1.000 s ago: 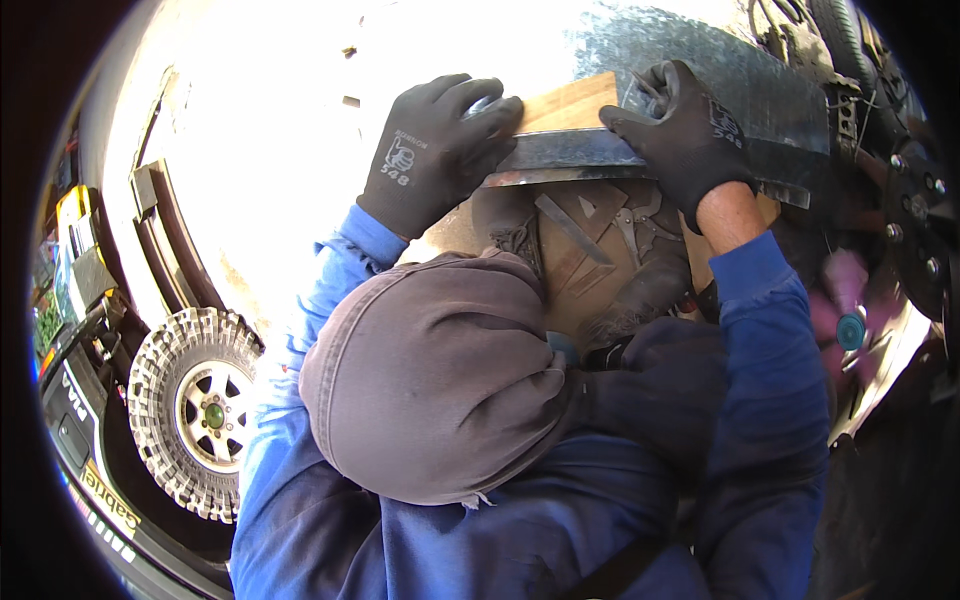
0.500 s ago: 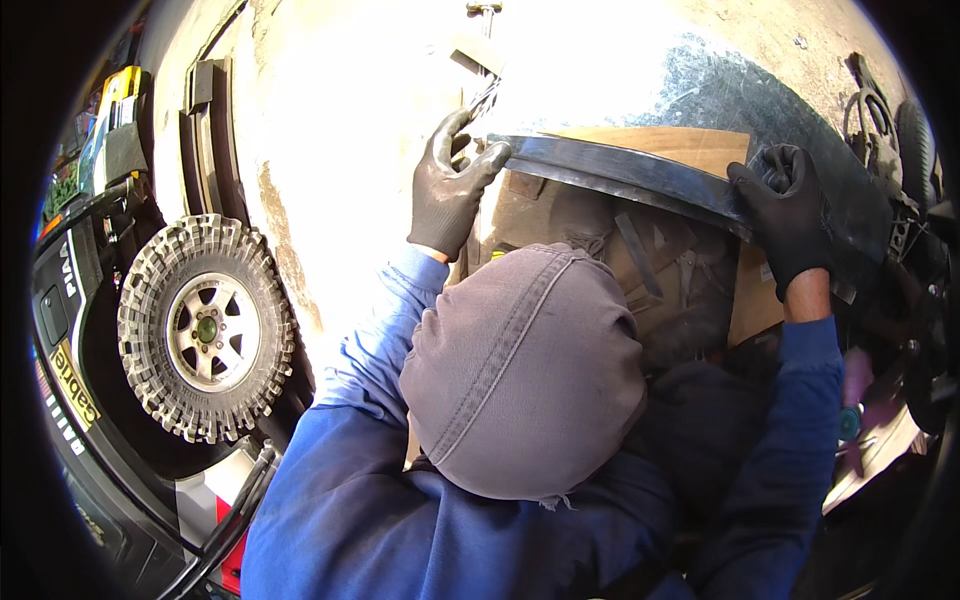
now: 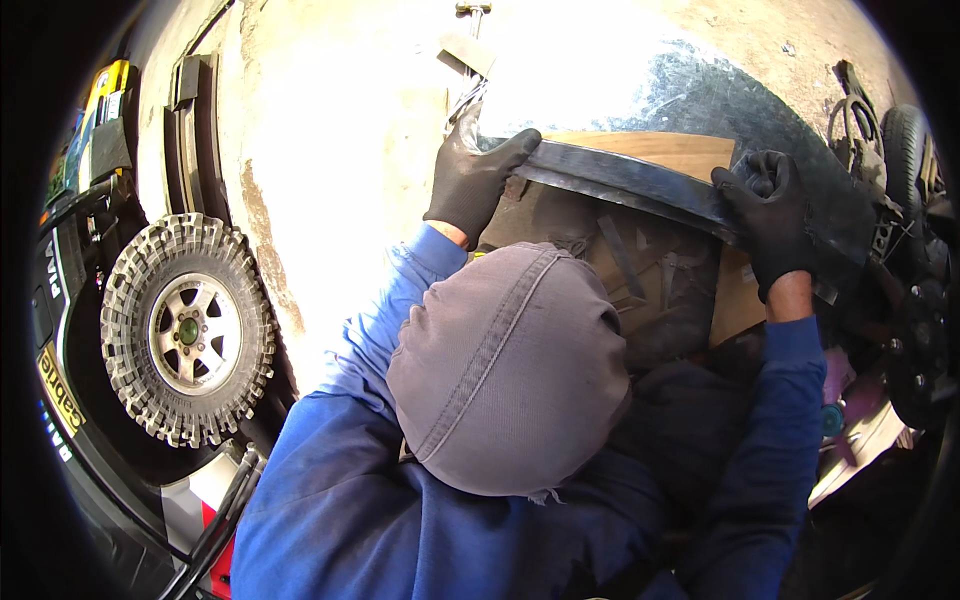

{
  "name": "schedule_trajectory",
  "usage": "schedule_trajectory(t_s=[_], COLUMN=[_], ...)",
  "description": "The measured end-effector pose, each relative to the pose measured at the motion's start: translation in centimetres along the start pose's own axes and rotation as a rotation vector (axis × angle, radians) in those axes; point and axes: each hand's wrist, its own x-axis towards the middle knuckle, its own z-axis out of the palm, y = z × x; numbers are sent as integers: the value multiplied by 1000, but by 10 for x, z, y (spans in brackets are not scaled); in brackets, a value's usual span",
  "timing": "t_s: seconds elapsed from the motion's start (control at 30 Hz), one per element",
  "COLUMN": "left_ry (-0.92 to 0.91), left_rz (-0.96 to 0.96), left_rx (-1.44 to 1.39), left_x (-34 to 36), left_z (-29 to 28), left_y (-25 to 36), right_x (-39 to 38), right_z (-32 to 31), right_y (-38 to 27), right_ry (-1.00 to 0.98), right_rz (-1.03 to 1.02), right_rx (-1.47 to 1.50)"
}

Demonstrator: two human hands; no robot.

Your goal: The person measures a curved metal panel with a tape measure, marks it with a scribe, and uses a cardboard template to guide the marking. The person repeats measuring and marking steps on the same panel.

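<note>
Neither my left hand nor my right hand shows. A person in a grey cap (image 3: 510, 370) and blue sleeves bends over the work right in front of me. That person's gloved left hand (image 3: 475, 175) holds the left end of a curved dark metal strip (image 3: 630, 180), thumb along its top. Their gloved right hand (image 3: 775, 210) is curled at the strip's right end. A light brown board (image 3: 660, 150) lies just behind the strip. Beyond it spreads a bluish-grey metal sheet (image 3: 710, 95), partly washed out by glare.
A knobbly tyre (image 3: 120, 340) on a silver wheel is at the left, against a dark vehicle. A metal clamp (image 3: 473, 12) stands near the top edge. Locking pliers (image 3: 668, 272) show below the strip. Dark machine parts and another tyre (image 3: 902, 155) crowd the right side.
The whole view has shifted slightly, so most things sit further left. The person's left hand has slid right along the strip, its thumb lying further over the top.
</note>
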Motion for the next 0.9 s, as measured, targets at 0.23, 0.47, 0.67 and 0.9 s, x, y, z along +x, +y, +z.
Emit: schedule_trajectory(t_s=[0.23,0.47,0.67,0.9], left_ry=[-14,10,195,251], left_rz=[-60,67,457,786], left_rx=[94,112,581,1041], left_x=[-2,4,12,0], left_z=[0,1,-2,8], left_y=[8,-7,-32,3], right_x=[0,5,6,4], right_z=[0,-1,1,-2], right_y=[2,7,11,2], right_ry=[58,11,-17,-36], right_rz=[-60,9,38,63], right_rx=[-121,-192,-194,-299])
